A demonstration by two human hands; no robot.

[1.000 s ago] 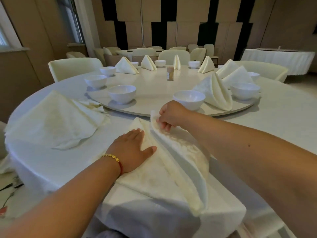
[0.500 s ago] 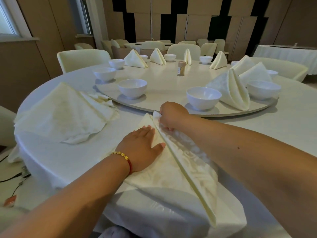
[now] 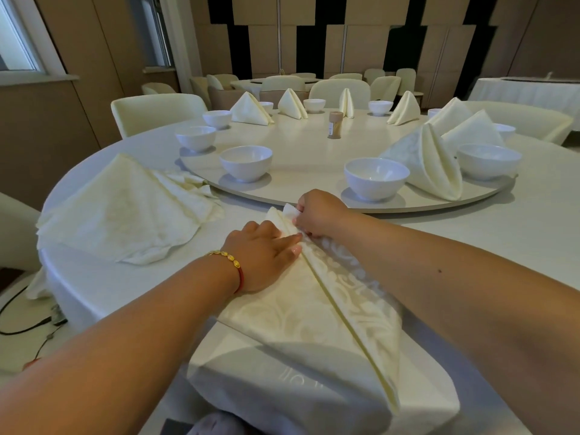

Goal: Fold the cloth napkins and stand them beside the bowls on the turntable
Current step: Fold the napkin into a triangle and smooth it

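A cream patterned napkin [image 3: 301, 321] lies on the table in front of me, folded into a long kite shape with a centre seam. My left hand [image 3: 266, 259] lies flat on its left flap, fingers straight, fingertips at the seam. My right hand [image 3: 317, 211] pinches the napkin's far tip with curled fingers. Beyond it is the turntable [image 3: 301, 152] with several white bowls; the nearest bowl [image 3: 376, 178] has a folded standing napkin [image 3: 430, 164] to its right. Another bowl [image 3: 245, 162] at the left has no napkin beside it.
A loose stack of unfolded napkins [image 3: 125, 208] lies on the table at the left. A small brown jar [image 3: 335, 124] stands mid-turntable. More standing napkins line the far rim. Cream chairs [image 3: 157, 111] surround the table; cables lie on the floor at left.
The right flap has come down flat against the seam. My left hand slid forward toward the tip, and my right hand stayed at the tip. The camera moved closer.
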